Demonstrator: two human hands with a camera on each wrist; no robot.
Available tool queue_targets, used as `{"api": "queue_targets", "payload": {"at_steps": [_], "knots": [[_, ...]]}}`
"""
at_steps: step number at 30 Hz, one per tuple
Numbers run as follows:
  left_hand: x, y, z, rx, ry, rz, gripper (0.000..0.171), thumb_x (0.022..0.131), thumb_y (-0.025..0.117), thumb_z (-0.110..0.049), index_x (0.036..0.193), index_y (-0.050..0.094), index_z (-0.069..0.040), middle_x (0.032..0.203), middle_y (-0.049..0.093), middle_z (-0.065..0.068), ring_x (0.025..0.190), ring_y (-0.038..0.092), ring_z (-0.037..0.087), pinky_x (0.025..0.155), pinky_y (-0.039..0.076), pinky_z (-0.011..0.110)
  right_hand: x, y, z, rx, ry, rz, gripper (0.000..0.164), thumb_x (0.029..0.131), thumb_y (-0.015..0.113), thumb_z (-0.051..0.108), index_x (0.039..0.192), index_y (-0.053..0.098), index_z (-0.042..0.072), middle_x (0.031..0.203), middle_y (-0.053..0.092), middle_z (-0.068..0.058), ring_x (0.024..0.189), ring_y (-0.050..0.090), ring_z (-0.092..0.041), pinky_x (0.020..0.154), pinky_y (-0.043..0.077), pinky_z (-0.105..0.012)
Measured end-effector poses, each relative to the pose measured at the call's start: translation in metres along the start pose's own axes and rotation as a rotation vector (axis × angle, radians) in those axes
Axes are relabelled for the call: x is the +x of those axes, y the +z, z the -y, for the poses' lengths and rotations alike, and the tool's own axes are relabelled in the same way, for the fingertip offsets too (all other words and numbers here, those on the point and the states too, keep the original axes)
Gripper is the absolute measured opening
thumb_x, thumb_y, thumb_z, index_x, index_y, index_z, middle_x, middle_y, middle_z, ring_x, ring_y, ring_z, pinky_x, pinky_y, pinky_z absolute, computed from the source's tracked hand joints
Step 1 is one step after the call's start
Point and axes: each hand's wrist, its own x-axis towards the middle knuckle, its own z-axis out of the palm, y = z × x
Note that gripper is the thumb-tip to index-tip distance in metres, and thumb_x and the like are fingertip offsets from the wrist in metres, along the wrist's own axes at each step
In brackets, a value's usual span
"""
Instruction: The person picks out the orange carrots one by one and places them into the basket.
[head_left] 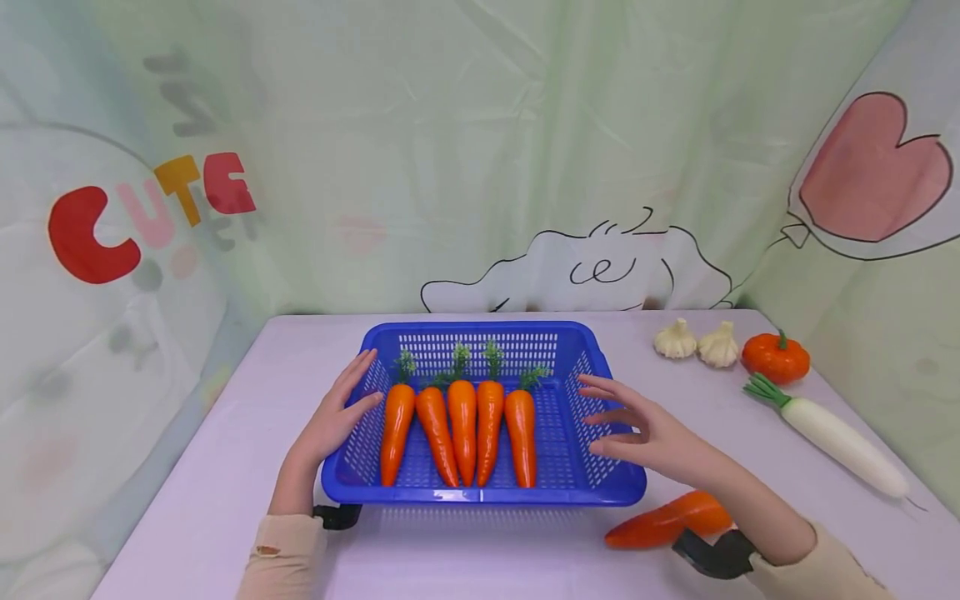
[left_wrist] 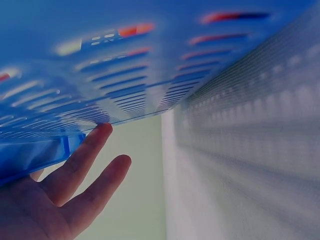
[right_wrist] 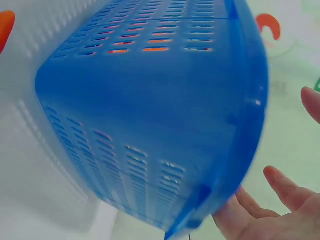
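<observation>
A blue perforated plastic basket stands at the middle of the table. Side by side inside it lie several carrots, their green tops toward the far wall. My left hand is at the basket's left side, fingers extended and spread; in the left wrist view, fingertips come right up to the slotted wall. At the right side is my right hand, its fingers spread and slightly bent, overlapping the rim. The right wrist view has those fingers around the rim's far corner, one partly hidden behind it.
An orange carrot-like vegetable lies on the table below my right forearm, partly covered by a black wrist strap. Two garlic bulbs, a small pumpkin and a white radish lie at the right. A printed curtain hangs behind the table.
</observation>
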Motion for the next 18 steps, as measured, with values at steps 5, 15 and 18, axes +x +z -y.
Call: {"api": "queue_targets", "payload": {"at_steps": [5, 15, 18], "knots": [[0.009, 0.002, 0.027, 0.022, 0.025, -0.01, 0.061, 0.092, 0.051, -0.02, 0.146, 0.023, -0.014, 0.151, 0.012, 0.014, 0.136, 0.009, 0.038, 0.099, 0.01, 0.068, -0.015, -0.001, 0.001, -0.056, -0.002, -0.119, 0.072, 0.084, 0.065, 0.011, 0.143, 0.024, 0.005, 0.135, 0.035, -0.028, 0.11, 0.049, -0.044, 0.077, 0.053, -0.035], [0.004, 0.002, 0.014, 0.009, 0.009, -0.01, 0.06, 0.092, 0.05, -0.017, 0.146, 0.023, -0.011, 0.151, 0.013, 0.015, 0.136, 0.009, 0.038, 0.1, 0.01, 0.067, -0.041, -0.004, -0.01, -0.18, 0.037, -0.275, 0.072, 0.083, 0.066, 0.012, 0.143, 0.026, 0.011, 0.134, 0.039, -0.023, 0.107, 0.051, -0.042, 0.075, 0.054, -0.035], [0.0, 0.001, 0.0, -0.001, 0.004, -0.006, 0.059, 0.092, 0.049, -0.013, 0.145, 0.023, -0.006, 0.15, 0.013, 0.019, 0.136, 0.009, 0.041, 0.1, 0.01, 0.067, -0.049, -0.006, -0.015, -0.207, 0.062, -0.303, 0.072, 0.083, 0.066, 0.013, 0.144, 0.026, 0.011, 0.133, 0.04, -0.023, 0.107, 0.052, -0.041, 0.074, 0.054, -0.035]]}}
